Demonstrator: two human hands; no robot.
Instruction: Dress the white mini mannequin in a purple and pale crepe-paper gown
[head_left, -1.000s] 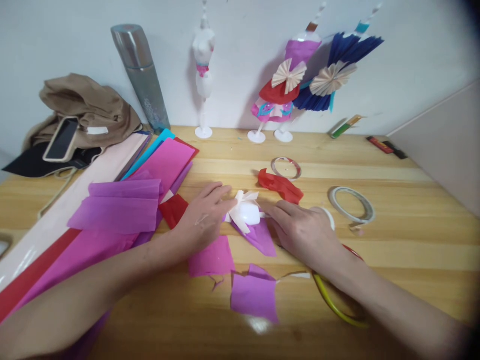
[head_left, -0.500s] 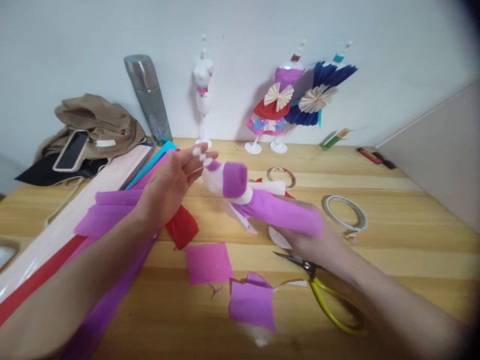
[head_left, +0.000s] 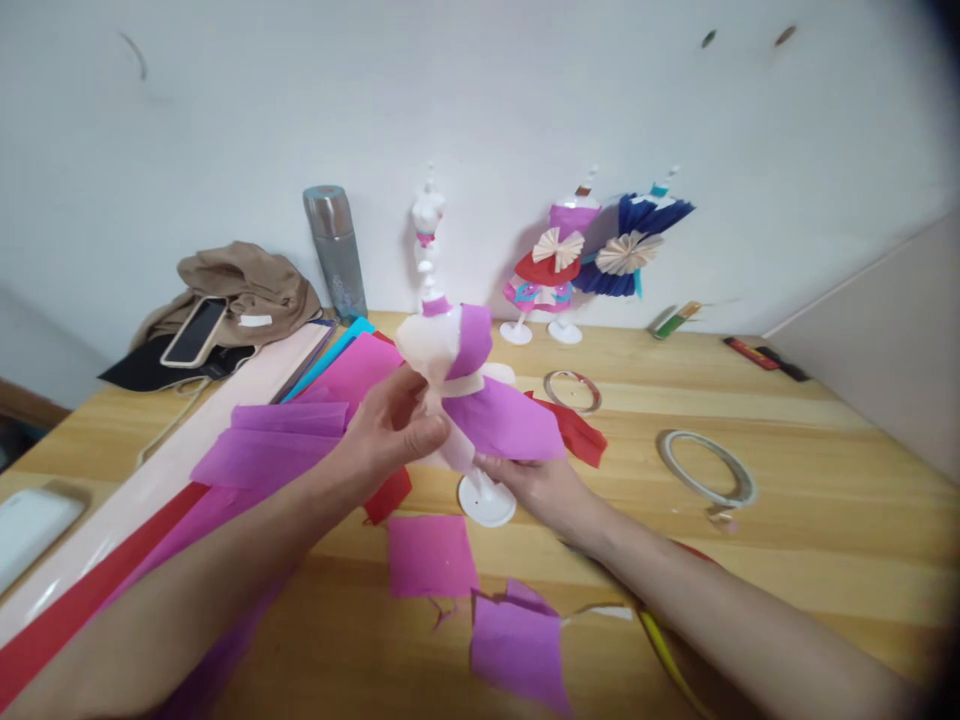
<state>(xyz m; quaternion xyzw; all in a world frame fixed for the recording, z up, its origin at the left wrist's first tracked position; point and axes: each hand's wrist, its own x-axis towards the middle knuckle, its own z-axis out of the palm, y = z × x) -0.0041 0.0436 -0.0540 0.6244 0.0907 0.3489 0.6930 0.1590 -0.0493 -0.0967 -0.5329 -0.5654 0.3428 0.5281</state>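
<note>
A small white dress form (head_left: 429, 342) stands upright in front of me, dressed in purple and pale crepe paper with a light band at its waist. My left hand (head_left: 397, 425) grips its left side at the waist, thumb in front and the other fingers partly hidden behind it. Below the purple paper skirt (head_left: 504, 418), my right hand (head_left: 544, 485) holds the form low down by its stem, its fingers partly covered by the skirt. The round white base (head_left: 487, 502) shows just above or on the table; I cannot tell which.
Pink (head_left: 433, 556) and purple paper pieces (head_left: 519, 645) lie in front. Yellow-handled scissors (head_left: 667, 655) are partly under my right forearm. Tape rolls (head_left: 709, 468) lie right. Dressed forms (head_left: 559, 255) and a flask (head_left: 335, 250) stand by the wall; paper sheets (head_left: 277, 430) lie left.
The dress form has gone from tilted to upright. My left hand, open beside its top before, now grips its waist. My right hand has moved left and covers the scissors more.
</note>
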